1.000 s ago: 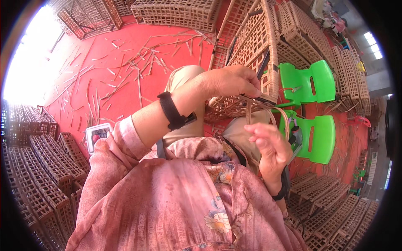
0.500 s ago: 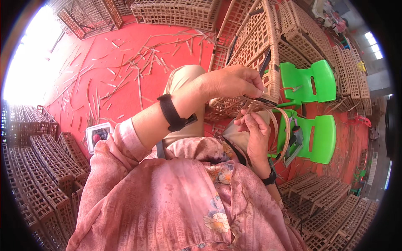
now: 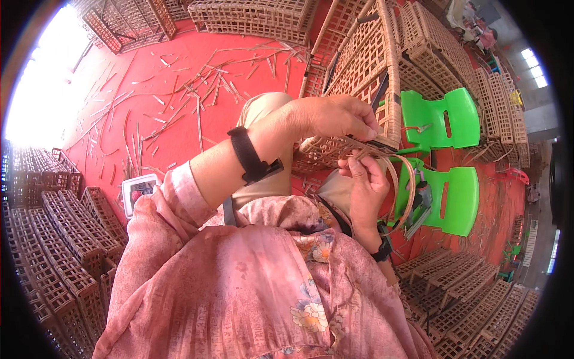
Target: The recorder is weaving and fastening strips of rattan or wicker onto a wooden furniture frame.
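A woven rattan basket frame (image 3: 362,63) with an open lattice stands in front of me, tilted. At its lower near corner my left hand (image 3: 341,116) is closed, fingers pinched together at the wrapped edge. What lies between those fingertips is too small to make out. Just below, my right hand (image 3: 365,185) pinches a thin rattan strip (image 3: 409,194), thumb against fingers. The strip runs from the basket's corner and loops round to the right of my right wrist. Its ends are hard to trace.
Two green plastic chairs (image 3: 457,200) stand close on the right, tools lying on the nearer one. Cut strips (image 3: 206,90) litter the red floor (image 3: 155,66). Stacked lattice panels (image 3: 66,239) line the left, and more (image 3: 251,24) stand at the back. A white box (image 3: 139,194) sits by my left elbow.
My right hand has risen slightly toward the basket's corner, and the strip's loop has shifted a little to the right. My left hand stays almost in place.
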`<state>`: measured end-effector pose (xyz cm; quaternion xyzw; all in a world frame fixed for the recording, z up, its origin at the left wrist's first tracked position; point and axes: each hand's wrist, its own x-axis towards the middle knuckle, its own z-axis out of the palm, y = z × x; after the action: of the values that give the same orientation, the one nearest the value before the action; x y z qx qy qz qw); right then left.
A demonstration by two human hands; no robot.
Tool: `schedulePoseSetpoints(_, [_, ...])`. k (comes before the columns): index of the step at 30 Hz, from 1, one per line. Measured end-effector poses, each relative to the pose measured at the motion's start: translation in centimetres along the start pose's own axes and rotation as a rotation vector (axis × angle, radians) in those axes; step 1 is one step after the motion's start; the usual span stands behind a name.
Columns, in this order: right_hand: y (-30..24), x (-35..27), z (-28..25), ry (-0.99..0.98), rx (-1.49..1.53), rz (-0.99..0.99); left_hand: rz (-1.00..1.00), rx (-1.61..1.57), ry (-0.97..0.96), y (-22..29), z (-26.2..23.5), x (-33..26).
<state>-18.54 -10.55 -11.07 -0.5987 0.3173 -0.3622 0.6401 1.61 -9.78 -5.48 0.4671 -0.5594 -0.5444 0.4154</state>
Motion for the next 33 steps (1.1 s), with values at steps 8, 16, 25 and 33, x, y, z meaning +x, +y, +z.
schedulePoseSetpoints(8, [0.0, -0.8, 0.3, 0.232, 0.091, -0.148, -0.005, -0.007, 0.019, -0.4, 0.3, 0.5])
schedulePoseSetpoints(16, [-2.2, 0.6, 0.9, 0.238, -0.115, -0.384, 0.025, 0.002, 0.018, -0.6, 0.4, 0.8])
schedulePoseSetpoints(25, [-5.8, 1.2, 0.3, 0.183, -0.827, -0.564, 0.031, -0.004, 0.030, -0.6, 0.6, 0.7])
schedulePoseSetpoints(33, [-14.5, 0.8, -0.3, 0.168, -0.470, -0.838, 0.000, 0.103, 0.028, 0.1, 0.8, 0.2])
